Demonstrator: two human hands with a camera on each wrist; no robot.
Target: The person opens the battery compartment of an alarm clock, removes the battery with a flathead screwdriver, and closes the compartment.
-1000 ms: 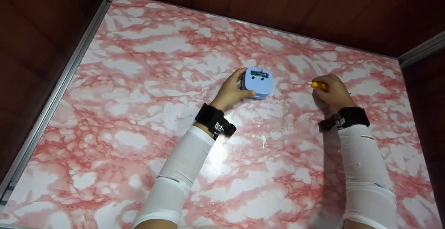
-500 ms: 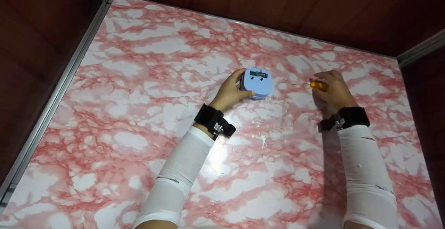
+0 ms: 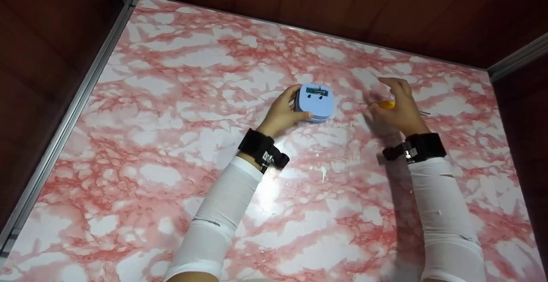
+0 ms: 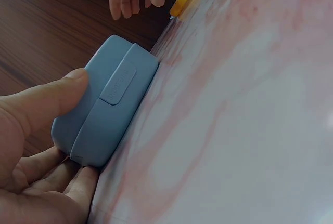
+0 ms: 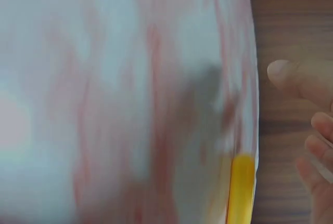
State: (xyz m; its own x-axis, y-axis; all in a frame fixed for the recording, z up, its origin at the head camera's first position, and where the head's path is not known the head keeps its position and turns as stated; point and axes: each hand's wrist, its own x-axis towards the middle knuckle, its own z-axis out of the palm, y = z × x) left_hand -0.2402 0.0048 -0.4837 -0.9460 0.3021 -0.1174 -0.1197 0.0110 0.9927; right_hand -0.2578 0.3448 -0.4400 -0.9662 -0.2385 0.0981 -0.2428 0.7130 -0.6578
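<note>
In the head view my left hand (image 3: 280, 113) grips a light blue rounded-square case (image 3: 317, 105) by its left side, thumb on the near edge. A slot in its top shows green and metallic parts, with two dark spots below it. The left wrist view shows the case (image 4: 112, 102) standing on the tabletop between thumb and fingers, a raised label on its side. My right hand (image 3: 400, 106) is raised with nothing in it, fingers apart from the thumb. Beneath it lies a screwdriver (image 3: 386, 105) with a yellow handle and thin metal shaft, partly hidden by the hand.
The red-and-white marbled tabletop (image 3: 192, 115) extends around both hands. Dark wood-look panels (image 3: 342, 8) rise at the back and sides, with a metal rail (image 3: 85, 89) along the left edge. Small white marks (image 3: 323, 173) show in front of the case.
My right hand has let go of the screwdriver, opened its fingers and risen, shifting slightly left. The screwdriver stays on the tabletop. My left hand still holds the case in much the same place.
</note>
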